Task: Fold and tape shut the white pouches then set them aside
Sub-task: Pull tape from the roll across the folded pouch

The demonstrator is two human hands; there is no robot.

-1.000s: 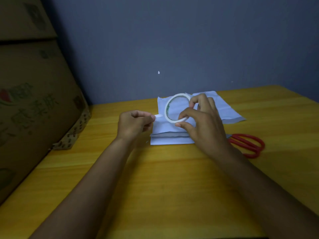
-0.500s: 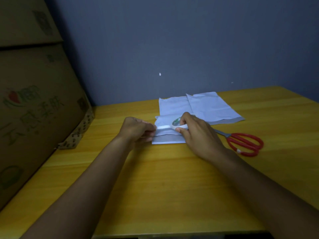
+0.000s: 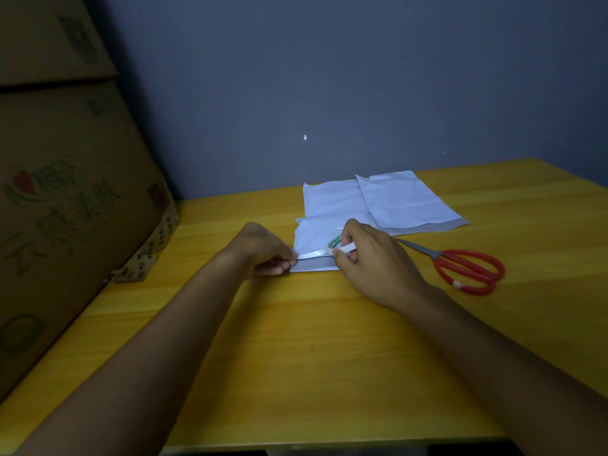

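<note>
- Two stacked cardboard boxes (image 3: 65,192) fill the left edge of frame, sitting on the yellow table (image 3: 296,357).
- Left hand (image 3: 263,250), left of centre: fingers curled, pinching the free end of the tape strip (image 3: 312,255) at the folded pouch's left edge.
- Folded pouch (image 3: 312,238), centre frame, flat on the table, strip stretched across its near fold.
- Right hand (image 3: 368,258), just right of centre: curled round the tape roll (image 3: 337,243), which rests on the pouch.
- Two unfolded pouches (image 3: 388,199) lie flat behind, upper centre-right, overlapping.
- Red scissors (image 3: 467,268), right of the hand, untouched.
- Handling, judged: pouches look thin, light, limp and slick, so a fold likely springs open unless pressed. Best held at the edges or flat under the palm; tape is sticky, so grip only its ends.
</note>
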